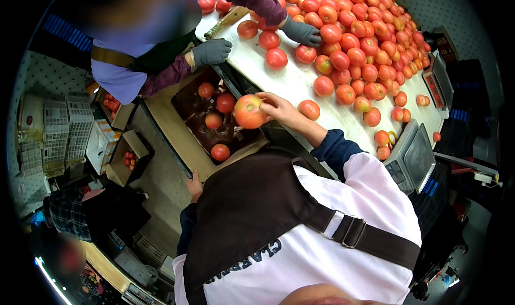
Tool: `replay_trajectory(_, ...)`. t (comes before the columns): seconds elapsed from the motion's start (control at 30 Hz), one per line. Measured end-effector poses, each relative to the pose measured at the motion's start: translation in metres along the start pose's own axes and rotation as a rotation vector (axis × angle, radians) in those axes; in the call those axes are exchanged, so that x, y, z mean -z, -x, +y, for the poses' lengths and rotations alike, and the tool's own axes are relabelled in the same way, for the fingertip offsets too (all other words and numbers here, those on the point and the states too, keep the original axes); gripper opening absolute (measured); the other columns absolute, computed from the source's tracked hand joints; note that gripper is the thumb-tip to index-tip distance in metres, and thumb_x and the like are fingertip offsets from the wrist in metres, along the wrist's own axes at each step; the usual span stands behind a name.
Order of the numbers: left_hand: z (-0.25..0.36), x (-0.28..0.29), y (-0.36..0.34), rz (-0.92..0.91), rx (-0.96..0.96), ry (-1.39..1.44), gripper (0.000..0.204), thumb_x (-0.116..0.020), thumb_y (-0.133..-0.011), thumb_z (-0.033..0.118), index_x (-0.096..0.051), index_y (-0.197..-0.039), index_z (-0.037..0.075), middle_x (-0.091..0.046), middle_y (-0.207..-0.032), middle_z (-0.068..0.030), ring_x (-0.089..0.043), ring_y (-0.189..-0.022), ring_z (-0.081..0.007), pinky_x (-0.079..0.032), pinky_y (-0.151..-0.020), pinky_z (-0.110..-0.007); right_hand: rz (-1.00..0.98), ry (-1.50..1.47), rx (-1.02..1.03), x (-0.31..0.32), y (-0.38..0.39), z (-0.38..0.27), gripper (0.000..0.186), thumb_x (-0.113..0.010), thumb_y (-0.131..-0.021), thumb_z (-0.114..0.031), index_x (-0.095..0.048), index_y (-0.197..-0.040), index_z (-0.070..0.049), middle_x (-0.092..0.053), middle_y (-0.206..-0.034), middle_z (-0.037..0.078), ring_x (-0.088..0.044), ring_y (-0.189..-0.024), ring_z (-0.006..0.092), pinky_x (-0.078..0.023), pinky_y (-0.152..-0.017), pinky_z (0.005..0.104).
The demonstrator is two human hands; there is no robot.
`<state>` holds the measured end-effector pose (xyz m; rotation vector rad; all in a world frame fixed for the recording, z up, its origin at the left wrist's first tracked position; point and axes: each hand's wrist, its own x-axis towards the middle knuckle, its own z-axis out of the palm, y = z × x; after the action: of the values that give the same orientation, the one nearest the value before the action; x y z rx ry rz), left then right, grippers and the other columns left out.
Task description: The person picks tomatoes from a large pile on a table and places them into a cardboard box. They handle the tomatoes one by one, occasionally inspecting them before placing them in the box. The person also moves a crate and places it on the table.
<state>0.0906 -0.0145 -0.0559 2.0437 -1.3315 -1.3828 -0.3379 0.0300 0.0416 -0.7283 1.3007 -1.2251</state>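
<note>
My right hand [277, 111] holds a large tomato [248, 113], part red and part yellow-green, with the fingers on its stem side. The tomato is above the right side of a cardboard box [169, 121] with a dark lining [189, 112]. Several red tomatoes [220, 152] lie spaced apart on that lining. At the box's near left corner, my left hand [194, 188] grips a dark edge [170, 148] with its thumb side up; most of its fingers are hidden.
A pale table [292, 79] carries a big heap of tomatoes [354, 47]. Across the box, a co-worker's gloved hands [212, 52] rest at the table edge and reach among tomatoes. Scales [416, 157] stand at right; crates [67, 128] and boxes [129, 157] at left.
</note>
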Motion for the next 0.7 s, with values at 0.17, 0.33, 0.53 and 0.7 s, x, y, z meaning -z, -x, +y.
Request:
replay_trajectory(0.17, -0.003, 0.004, 0.0, -0.045, -0.001, 0.051, 0.049, -0.053, -0.094, 0.026, -0.046, -0.13, -0.006, -0.058, -0.12, -0.018, -0.055, -0.106, -0.03, -0.042, -0.091, -0.04, 0.613, 0.747, 0.287, 0.126, -0.027, 0.032, 0.034, -0.061, -0.087, -0.018, -0.058, -0.116, 0.001, -0.066, -0.096, 0.014, -0.065, -0.087, 0.0248, -0.051, -0.073, 0.0321)
replay_trajectory(0.33, -0.012, 0.004, -0.007, -0.014, -0.045, -0.012, 0.049, -0.053, -0.094, 0.028, -0.046, -0.129, -0.006, -0.059, -0.118, -0.0186, -0.056, -0.105, -0.0297, -0.043, -0.089, -0.041, 0.629, 1.706, 0.338, 0.205, -0.048, 0.028, 0.014, -0.054, -0.082, -0.009, -0.059, -0.093, -0.003, -0.056, -0.089, 0.01, -0.054, -0.088, 0.0281, -0.045, -0.076, 0.0405)
replay_trajectory(0.53, -0.013, 0.008, -0.007, 0.009, -0.019, -0.067, 0.053, -0.055, -0.093, 0.03, -0.047, -0.127, -0.009, -0.059, -0.118, -0.0205, -0.056, -0.104, -0.0313, -0.043, -0.089, -0.041, 0.617, 2.055, -0.094, 0.197, -0.08, 0.029, 0.022, -0.051, -0.083, -0.014, -0.061, -0.1, -0.004, -0.057, -0.101, 0.009, -0.05, -0.099, 0.0232, -0.04, -0.079, 0.0351)
replay_trajectory(0.7, -0.004, 0.005, 0.001, 0.108, -0.009, -0.276, 0.051, -0.055, -0.093, 0.03, -0.05, -0.124, -0.01, -0.06, -0.118, -0.0205, -0.057, -0.102, -0.0321, -0.042, -0.088, -0.042, 0.54, 2.194, 0.126, 0.193, -0.068, 0.029, 0.017, -0.05, -0.085, -0.014, -0.056, -0.099, -0.006, -0.057, -0.099, 0.013, -0.053, -0.095, 0.0244, -0.041, -0.075, 0.036)
